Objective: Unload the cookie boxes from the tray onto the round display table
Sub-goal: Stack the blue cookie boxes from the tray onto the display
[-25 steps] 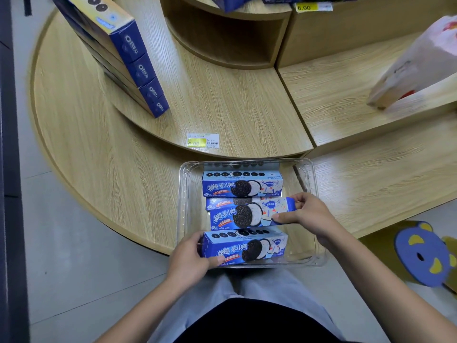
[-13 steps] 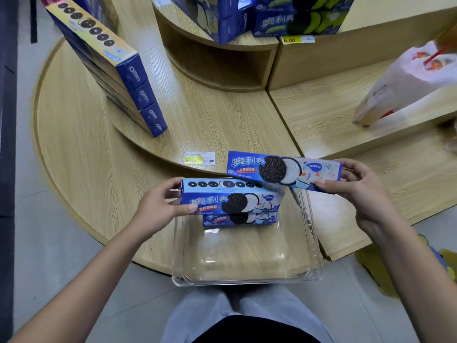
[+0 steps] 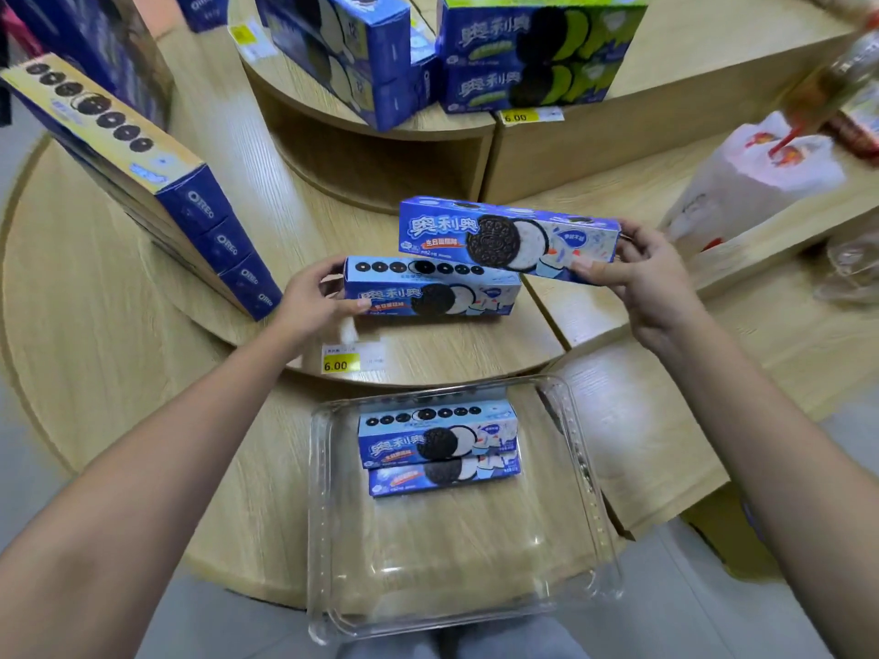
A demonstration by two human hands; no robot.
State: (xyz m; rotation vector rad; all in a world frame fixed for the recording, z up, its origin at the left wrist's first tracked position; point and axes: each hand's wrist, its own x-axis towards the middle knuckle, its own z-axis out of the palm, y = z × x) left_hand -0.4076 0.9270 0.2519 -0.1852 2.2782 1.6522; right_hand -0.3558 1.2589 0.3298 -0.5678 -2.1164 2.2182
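My left hand (image 3: 314,302) grips the left end of a blue cookie box (image 3: 430,292) that rests on or just above the middle tier of the round wooden display table (image 3: 228,111). My right hand (image 3: 637,273) holds a second blue cookie box (image 3: 504,237) by its right end, tilted, in the air above and behind the first. The clear plastic tray (image 3: 585,473) sits near me on the lowest tier. Two more blue cookie boxes (image 3: 437,439) are stacked at its far end; its near half holds nothing.
A leaning stack of large blue boxes (image 3: 157,183) stands on the middle tier at left. Blue and green boxes (image 3: 532,54) fill the top tier. A yellow price tag (image 3: 340,363) marks the tier edge. A white bag (image 3: 751,183) lies on the shelf at right.
Both hands have lifted a box each out of the tray and carried them forward over the middle tier. My view has tilted up toward the table.
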